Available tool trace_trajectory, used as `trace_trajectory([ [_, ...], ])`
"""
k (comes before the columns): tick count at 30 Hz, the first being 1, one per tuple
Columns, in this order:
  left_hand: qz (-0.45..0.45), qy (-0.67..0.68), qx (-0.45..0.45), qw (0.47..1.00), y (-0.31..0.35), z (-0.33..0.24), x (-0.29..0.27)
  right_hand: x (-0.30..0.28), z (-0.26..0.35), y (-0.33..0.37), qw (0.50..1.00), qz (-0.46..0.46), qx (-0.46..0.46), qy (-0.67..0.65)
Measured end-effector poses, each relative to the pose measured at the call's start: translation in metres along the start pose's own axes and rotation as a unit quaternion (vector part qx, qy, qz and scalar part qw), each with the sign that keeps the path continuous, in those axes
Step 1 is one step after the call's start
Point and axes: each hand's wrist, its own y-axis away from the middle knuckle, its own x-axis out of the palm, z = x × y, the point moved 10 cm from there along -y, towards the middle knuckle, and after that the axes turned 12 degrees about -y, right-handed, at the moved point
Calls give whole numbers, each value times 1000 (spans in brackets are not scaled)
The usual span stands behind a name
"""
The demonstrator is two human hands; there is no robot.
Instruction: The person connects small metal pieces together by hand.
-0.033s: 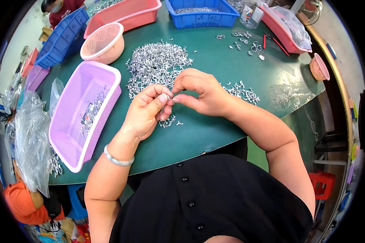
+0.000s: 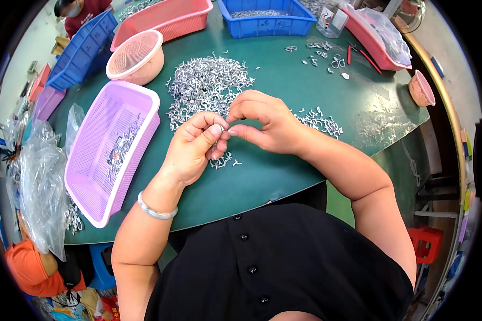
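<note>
Nearest the body, the left hand (image 2: 194, 147) and the right hand (image 2: 262, 120) meet above the green table (image 2: 262, 176), fingertips pressed together on a small metal piece (image 2: 226, 128) pinched between them. The piece is mostly hidden by the fingers; its long axis seems to run from nine to three o'clock, though the view is too poor to be sure which end points where. A silver bangle (image 2: 156, 210) circles the left wrist. Just below the hands, at six o'clock from them, lies a small cluster of metal clips (image 2: 222, 160). At three o'clock from the right hand sits another scatter of clips (image 2: 318, 120). At nine o'clock from the left hand stands a lilac basket (image 2: 91, 176) holding some clips. Farther off, at twelve o'clock, spreads the big heap of clips (image 2: 206, 85). Beyond it, at eleven o'clock, sit a round pink basket (image 2: 136, 53) and a red basket (image 2: 166, 18); a blue basket (image 2: 273, 21) stands at one o'clock.
</note>
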Motion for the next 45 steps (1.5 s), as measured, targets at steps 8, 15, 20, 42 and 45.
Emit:
trace_trajectory([
  [8,-3,-18,-1,1000,1,3,3,5,16,1,998,15,-47,41],
  [15,-52,-64,-82,993,0,12,-6,-6,2,2,989,101,22,109],
  [20,-98,-32,-76,992,0,7,-31,-26,-34,40,892,290,190,291],
  [42,-132,-6,-77,988,1,5,-37,37,-36,9,990,112,53,63],
  [45,-121,-11,-82,989,0,6,-35,28,-36,6,992,79,91,19],
])
